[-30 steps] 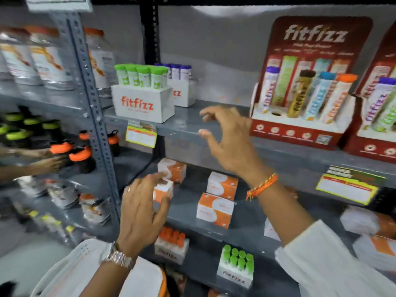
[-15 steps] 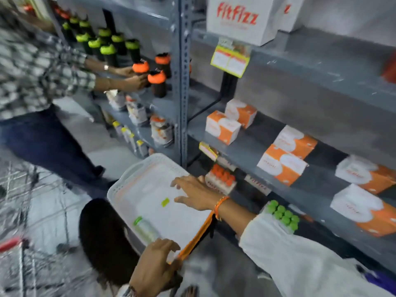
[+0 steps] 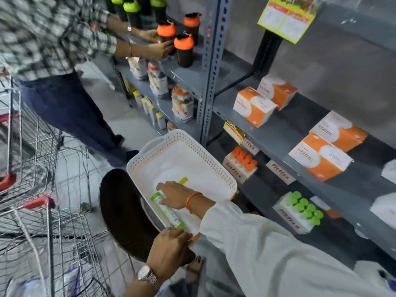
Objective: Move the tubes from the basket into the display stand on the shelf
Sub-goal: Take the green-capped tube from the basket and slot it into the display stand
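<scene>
A white perforated basket [image 3: 216, 166] rests on a dark round stool [image 3: 120, 211] in front of the grey shelves. One tube with a green cap [image 3: 169, 213] lies along the basket's near side. My right hand [image 3: 174, 196] reaches down into the basket, its fingers curled over the tube's capped end. My left hand [image 3: 169, 245], with a watch on its wrist, grips the basket's near rim. A small yellow-green scrap [image 3: 183, 180] lies on the basket floor. The display stand is out of view.
Another person in a checked shirt [image 3: 53, 39] handles orange-lidded shakers [image 3: 184, 50] at the left shelf. Wire shopping carts [image 3: 42, 189] stand at the left. The grey shelves hold orange boxes [image 3: 252, 106] and cartons of orange-capped [image 3: 242, 163] and green-capped tubes [image 3: 300, 213].
My view dropped from the upper shelf to the basket. My right hand came down and closed over the green-capped tube. My left hand took hold of the basket's near rim.
</scene>
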A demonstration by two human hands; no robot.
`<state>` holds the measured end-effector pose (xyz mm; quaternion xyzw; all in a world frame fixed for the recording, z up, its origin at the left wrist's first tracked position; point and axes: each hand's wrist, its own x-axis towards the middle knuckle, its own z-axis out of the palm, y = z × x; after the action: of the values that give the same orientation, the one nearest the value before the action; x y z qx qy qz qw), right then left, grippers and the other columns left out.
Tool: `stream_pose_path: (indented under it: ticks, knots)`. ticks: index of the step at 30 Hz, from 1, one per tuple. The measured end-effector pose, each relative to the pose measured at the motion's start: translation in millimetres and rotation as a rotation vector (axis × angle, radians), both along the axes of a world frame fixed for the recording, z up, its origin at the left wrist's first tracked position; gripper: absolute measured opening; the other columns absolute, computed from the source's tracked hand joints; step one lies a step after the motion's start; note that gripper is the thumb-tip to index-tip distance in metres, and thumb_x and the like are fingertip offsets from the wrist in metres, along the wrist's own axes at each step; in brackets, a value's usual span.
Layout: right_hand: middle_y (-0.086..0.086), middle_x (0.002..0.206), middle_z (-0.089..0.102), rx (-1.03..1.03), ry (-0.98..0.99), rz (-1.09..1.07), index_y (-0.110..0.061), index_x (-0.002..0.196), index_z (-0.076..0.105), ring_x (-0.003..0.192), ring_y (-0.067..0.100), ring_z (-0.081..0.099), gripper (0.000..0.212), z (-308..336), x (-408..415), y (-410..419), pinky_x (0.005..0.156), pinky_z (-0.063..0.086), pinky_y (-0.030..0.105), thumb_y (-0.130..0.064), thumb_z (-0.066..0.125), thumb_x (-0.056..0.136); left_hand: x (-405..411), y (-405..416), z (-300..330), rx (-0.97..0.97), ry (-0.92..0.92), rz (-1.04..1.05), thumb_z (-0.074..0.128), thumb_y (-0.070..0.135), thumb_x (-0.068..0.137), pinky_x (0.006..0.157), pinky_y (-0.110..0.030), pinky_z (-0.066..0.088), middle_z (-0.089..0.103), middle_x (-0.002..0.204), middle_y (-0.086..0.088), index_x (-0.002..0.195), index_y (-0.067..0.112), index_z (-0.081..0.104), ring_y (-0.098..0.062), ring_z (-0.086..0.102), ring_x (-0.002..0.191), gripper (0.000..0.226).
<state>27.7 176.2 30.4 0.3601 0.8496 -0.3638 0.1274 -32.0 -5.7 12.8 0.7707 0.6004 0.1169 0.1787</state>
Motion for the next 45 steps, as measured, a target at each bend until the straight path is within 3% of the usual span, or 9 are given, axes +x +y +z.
stream_pose_path:
  ticks: [9,14,19,23,26,33,35,38,45]
  knots:
    - [0.008,0.088,0.06,-0.006,0.12,-0.148,-0.014,0.099,0.066,0.094,0.027,0.053,0.032,-5.7,-5.3,2.7,0.072,0.046,0.034,-0.025,0.08,0.072,2.2,0.8,3.5,0.066,0.036,-0.017,0.08,0.038,0.074,0.062,-0.022,0.048,0.066,0.072,0.015,0.084,0.034,0.073,-0.012,0.06,0.061,0.013]
    - [0.005,0.079,0.067,-0.064,0.255,-0.35,-0.011,0.09,0.072,0.078,0.025,0.068,0.031,11.8,12.5,15.8,0.075,0.059,0.033,-0.018,0.086,0.064,2.3,4.2,2.9,0.025,0.048,-0.002,0.071,0.04,0.079,0.061,-0.028,0.052,0.067,0.074,0.015,0.085,0.034,0.071,-0.014,0.062,0.063,0.008]
    - [0.008,0.081,0.068,0.021,0.402,-0.504,-0.011,0.088,0.073,0.072,0.02,0.064,0.028,47.2,40.0,41.9,0.067,0.055,0.027,-0.015,0.087,0.065,9.2,17.7,19.5,-0.117,0.185,0.004,0.07,0.04,0.06,0.054,-0.027,0.047,0.064,0.063,0.012,0.069,0.03,0.066,-0.017,0.062,0.058,0.015]
    - [0.013,0.084,0.069,0.113,0.523,-0.636,-0.008,0.091,0.072,0.072,0.017,0.063,0.028,94.0,67.3,60.4,0.069,0.059,0.036,-0.009,0.087,0.067,10.5,36.1,34.2,-0.29,0.25,-0.006,0.066,0.051,0.06,0.074,-0.03,0.052,0.073,0.092,0.009,0.097,0.035,0.073,-0.02,0.069,0.089,0.04]
    - [0.016,0.082,0.072,0.201,0.633,-0.693,-0.003,0.092,0.071,0.067,0.012,0.059,0.025,140.8,96.2,72.3,0.062,0.055,0.028,-0.004,0.085,0.071,15.0,56.3,44.9,-0.36,0.236,-0.045,0.065,0.046,0.066,0.085,-0.029,0.052,0.07,0.106,0.01,0.104,0.035,0.069,-0.018,0.066,0.105,0.04]
    - [-0.009,0.069,0.064,0.482,0.8,-0.765,-0.018,0.086,0.072,0.057,0.005,0.06,0.023,241.3,162.1,79.9,0.061,0.053,0.029,-0.01,0.083,0.067,34.5,101.2,99.2,-0.324,0.167,-0.088,0.074,0.061,0.076,0.095,-0.028,0.044,0.06,0.127,0.018,0.13,0.04,0.056,-0.012,0.054,0.125,0.061]
    - [-0.009,0.071,0.066,0.712,0.854,-0.933,-0.027,0.083,0.07,0.06,0.006,0.063,0.026,321.8,239.8,69.3,0.062,0.056,0.031,-0.017,0.084,0.063,90.9,159.1,158.1,-0.056,0.152,-0.202,0.073,0.061,0.077,0.094,-0.029,0.046,0.062,0.126,0.02,0.13,0.04,0.056,-0.009,0.054,0.124,0.059]
    - [0.0,0.082,0.074,0.745,0.862,-0.929,-0.028,0.084,0.069,0.068,0.01,0.068,0.028,356.7,260.9,64.2,0.068,0.06,0.036,-0.015,0.083,0.064,111.2,177.9,194.9,0.189,0.065,-0.168,0.067,0.06,0.067,0.075,-0.033,0.054,0.073,0.103,0.01,0.116,0.037,0.06,-0.019,0.07,0.101,0.055]
    - [-0.002,0.083,0.073,1.052,0.909,-1.007,-0.011,0.093,0.069,0.068,0.001,0.067,0.028,458.7,337.7,21.0,0.067,0.054,0.015,0.0,0.083,0.073,205.1,232.7,303.9,0.659,-0.286,-0.167,0.077,0.044,0.073,0.078,-0.04,0.051,0.07,0.107,0.001,0.113,0.025,0.068,-0.028,0.065,0.094,0.045]
